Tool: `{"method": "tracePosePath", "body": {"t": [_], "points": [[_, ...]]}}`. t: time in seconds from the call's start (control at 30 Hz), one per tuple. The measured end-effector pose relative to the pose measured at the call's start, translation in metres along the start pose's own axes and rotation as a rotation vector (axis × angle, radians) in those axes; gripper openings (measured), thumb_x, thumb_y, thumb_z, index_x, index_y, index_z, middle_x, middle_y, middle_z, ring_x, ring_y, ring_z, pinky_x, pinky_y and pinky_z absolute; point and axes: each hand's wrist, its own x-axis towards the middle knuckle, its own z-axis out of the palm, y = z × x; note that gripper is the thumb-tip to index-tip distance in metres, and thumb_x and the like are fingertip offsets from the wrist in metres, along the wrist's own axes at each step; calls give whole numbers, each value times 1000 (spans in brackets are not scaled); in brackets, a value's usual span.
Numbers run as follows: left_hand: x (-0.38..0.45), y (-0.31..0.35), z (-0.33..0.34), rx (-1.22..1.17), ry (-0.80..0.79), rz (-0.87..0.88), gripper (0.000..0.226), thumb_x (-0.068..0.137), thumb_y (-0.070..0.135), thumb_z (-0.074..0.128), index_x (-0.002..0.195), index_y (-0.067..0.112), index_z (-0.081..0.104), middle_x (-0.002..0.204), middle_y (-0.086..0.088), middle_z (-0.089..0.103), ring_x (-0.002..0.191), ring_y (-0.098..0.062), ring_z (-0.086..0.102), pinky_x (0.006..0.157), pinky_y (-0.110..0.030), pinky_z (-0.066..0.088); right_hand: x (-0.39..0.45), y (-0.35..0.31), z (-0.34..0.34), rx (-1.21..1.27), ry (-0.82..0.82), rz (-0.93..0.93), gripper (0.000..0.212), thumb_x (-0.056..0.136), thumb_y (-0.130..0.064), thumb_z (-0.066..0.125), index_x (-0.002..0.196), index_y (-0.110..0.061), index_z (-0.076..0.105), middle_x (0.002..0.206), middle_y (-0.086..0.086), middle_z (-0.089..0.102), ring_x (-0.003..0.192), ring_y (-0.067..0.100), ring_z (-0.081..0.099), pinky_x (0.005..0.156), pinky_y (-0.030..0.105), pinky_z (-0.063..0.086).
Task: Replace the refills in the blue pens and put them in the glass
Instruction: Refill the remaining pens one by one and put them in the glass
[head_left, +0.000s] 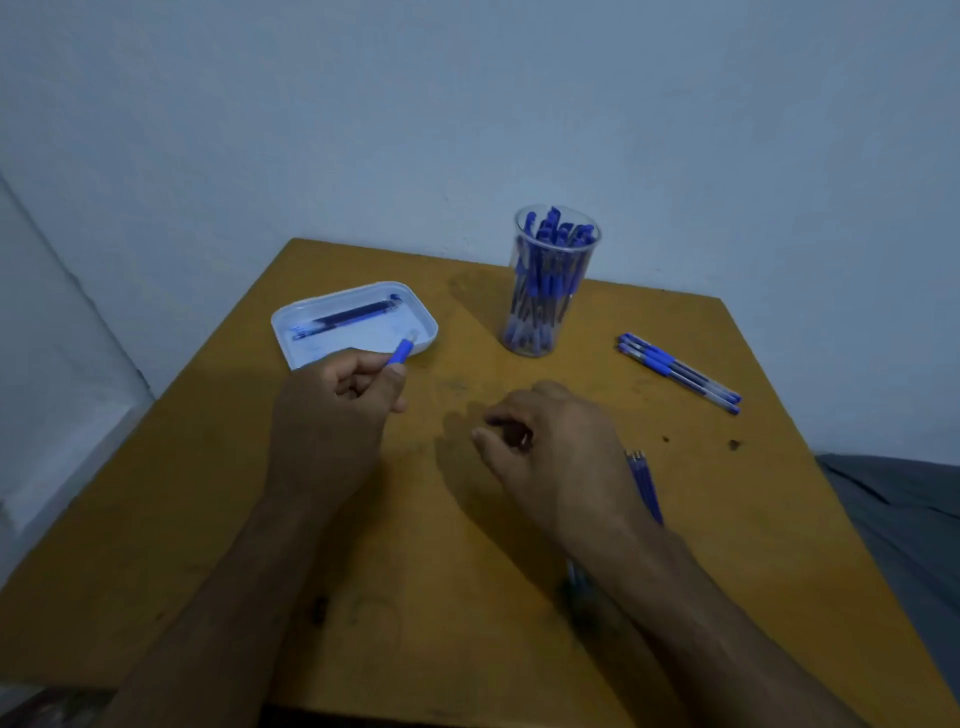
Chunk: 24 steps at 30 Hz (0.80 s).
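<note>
My left hand (337, 410) grips a blue pen barrel (402, 351), whose clear end points toward the white tray (423, 332). My right hand (550, 447) hovers over the middle of the table with curled fingers and the thumb close to the forefinger; I cannot tell whether a small part sits between them. A clear glass (550, 280) at the back holds several blue pens standing upright. Three blue pens (680, 371) lie side by side at the right. A bundle of blue refills (644, 483) lies partly hidden behind my right wrist.
The tray holds dark blue refills (348, 316) lying lengthwise. The brown table (415, 571) stands against a pale wall, with its left and right edges close by. A blurred blue piece (574, 574) shows beside my right forearm. Grey cloth (909, 519) lies off the table's right side.
</note>
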Motion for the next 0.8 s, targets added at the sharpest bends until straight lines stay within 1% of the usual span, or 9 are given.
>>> {"method": "tracePosePath", "body": {"t": [0.07, 0.17, 0.3, 0.37, 0.47, 0.53, 0.6, 0.67, 0.8], "points": [[11, -5, -19, -15, 102, -23, 12, 96, 34, 68, 101, 25, 73, 74, 5, 75, 56, -7, 62, 58, -35, 55, 25, -21, 9, 11, 25, -50, 22, 97, -41, 62, 110, -28, 74, 99, -6, 64, 85, 9, 57, 76, 30, 52], [30, -18, -50, -98, 256, -76, 10, 96, 32, 66, 101, 25, 71, 74, 4, 74, 60, -12, 64, 65, -36, 57, 72, -49, 29, 7, 36, -120, 21, 97, -30, 64, 111, -21, 75, 105, 1, 70, 91, 17, 64, 79, 37, 56], [48, -35, -82, -129, 370, -110, 15, 96, 29, 65, 101, 18, 74, 75, 2, 73, 64, -13, 64, 65, -34, 53, 137, -78, 62, -95, 2, -165, 26, 94, -18, 64, 118, -22, 72, 115, 3, 69, 103, 22, 64, 76, 30, 51], [54, -41, -92, -143, 391, -121, 15, 95, 30, 66, 99, 19, 74, 74, 2, 73, 64, -13, 64, 65, -33, 52, 160, -86, 76, -138, -55, -168, 28, 94, -15, 62, 119, -21, 71, 117, 4, 67, 107, 24, 63, 75, 30, 49], [59, -46, -104, -143, 407, -124, 7, 95, 30, 67, 94, 26, 73, 75, 1, 74, 65, -14, 65, 66, -35, 56, 183, -94, 88, -201, -133, -206, 28, 96, -11, 60, 121, -16, 69, 120, 8, 66, 108, 26, 63, 79, 33, 50], [61, -47, -112, -153, 418, -119, 5, 95, 29, 68, 93, 29, 72, 76, 1, 74, 67, -16, 67, 68, -36, 58, 194, -96, 95, -254, -168, -230, 26, 96, -10, 59, 120, -15, 69, 119, 9, 66, 104, 25, 63, 74, 31, 47], [61, -48, -120, -175, 430, -123, 7, 95, 26, 69, 91, 31, 71, 77, 0, 74, 67, -18, 67, 70, -37, 58, 201, -95, 101, -300, -185, -241, 25, 96, -11, 58, 117, -15, 70, 116, 10, 67, 100, 24, 64, 71, 29, 45], [62, -48, -127, -196, 445, -134, 4, 95, 25, 69, 94, 28, 72, 78, -1, 74, 68, -19, 66, 71, -38, 59, 204, -95, 105, -323, -181, -236, 23, 96, -12, 58, 115, -15, 72, 113, 9, 67, 96, 24, 64, 72, 29, 48], [62, -47, -132, -184, 437, -116, 4, 97, 24, 67, 98, 27, 70, 79, 2, 73, 69, -17, 67, 71, -34, 60, 205, -97, 104, -298, -184, -241, 20, 97, -13, 60, 111, -12, 73, 110, 9, 69, 96, 23, 65, 75, 30, 50]]}}
